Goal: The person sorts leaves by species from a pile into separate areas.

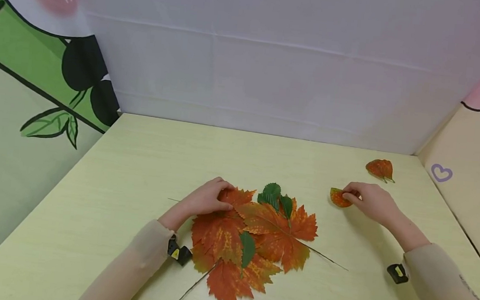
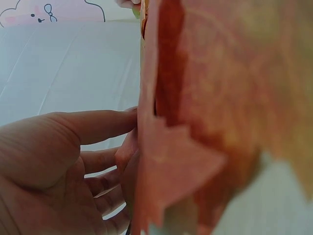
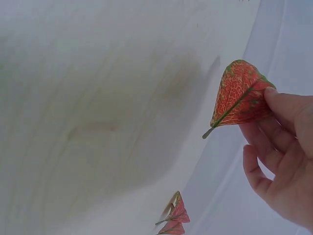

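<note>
My left hand (image 1: 205,198) pinches the left edge of a pile of orange-red maple leaves (image 1: 221,231), thumb on one side and fingers behind, as the left wrist view shows. Several maple leaves overlap there, and their thin stems stick out. Small green leaves (image 1: 247,250) lie on the pile. To the right, my right hand (image 1: 370,199) holds a small red leaf with green edges (image 3: 239,95) between thumb and fingers. Its short stalk points away from the hand in the right wrist view.
Farther back on the pale table (image 1: 153,161), near its right side, lie small red leaves (image 1: 379,169) bunched together. A white cloth backdrop (image 1: 271,86) rises behind the table. Printed side panels (image 1: 472,189) flank it.
</note>
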A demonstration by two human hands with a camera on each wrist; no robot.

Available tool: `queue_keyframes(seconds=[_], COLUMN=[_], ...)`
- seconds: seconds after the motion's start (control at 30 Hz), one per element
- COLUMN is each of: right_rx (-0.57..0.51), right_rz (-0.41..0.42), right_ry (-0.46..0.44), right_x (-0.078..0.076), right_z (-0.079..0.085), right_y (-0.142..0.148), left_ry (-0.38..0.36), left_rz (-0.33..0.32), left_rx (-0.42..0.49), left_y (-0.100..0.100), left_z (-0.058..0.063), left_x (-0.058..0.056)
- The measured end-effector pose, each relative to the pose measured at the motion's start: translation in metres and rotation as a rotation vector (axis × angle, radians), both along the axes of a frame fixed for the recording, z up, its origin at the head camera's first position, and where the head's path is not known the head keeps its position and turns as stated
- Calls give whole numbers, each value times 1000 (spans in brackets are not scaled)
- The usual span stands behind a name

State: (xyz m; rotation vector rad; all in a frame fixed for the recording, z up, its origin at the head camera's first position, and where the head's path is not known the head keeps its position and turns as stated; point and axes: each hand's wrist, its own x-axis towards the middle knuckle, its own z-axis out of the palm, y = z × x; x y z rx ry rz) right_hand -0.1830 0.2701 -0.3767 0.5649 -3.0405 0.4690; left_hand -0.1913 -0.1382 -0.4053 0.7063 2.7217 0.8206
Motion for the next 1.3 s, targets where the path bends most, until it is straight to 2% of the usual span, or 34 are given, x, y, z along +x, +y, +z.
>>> queue_keyframes(seconds=[0.17,0.43,0.57,0.73,0.9,1.13,1.3], right_rx=[-34,-58,-75,-81,-72,-165,-218], right_rz=[-58,-156,-192,-240,-290,-412,-464], right_ry=[-14,23,6,-14,-40,0,-38], right_x=[-13,-38,-53,-64,-72,-75,-80], right_z=[0,5,6,7,10,13,9], right_y=[6,12,18,28,41,60,65], left_ry=[-3,-16,-23,-27,-21,-23,-25], left_rz=[5,14,11,8,3,-15,-5], left_rx=[-5,3,9,14,16,14,12], left_y=[-2,-4,-4,-3,-1,0,-2], left_z=[-1,0,0,0,1,2,3], left_x=[1,1,0,1,1,-1,-1])
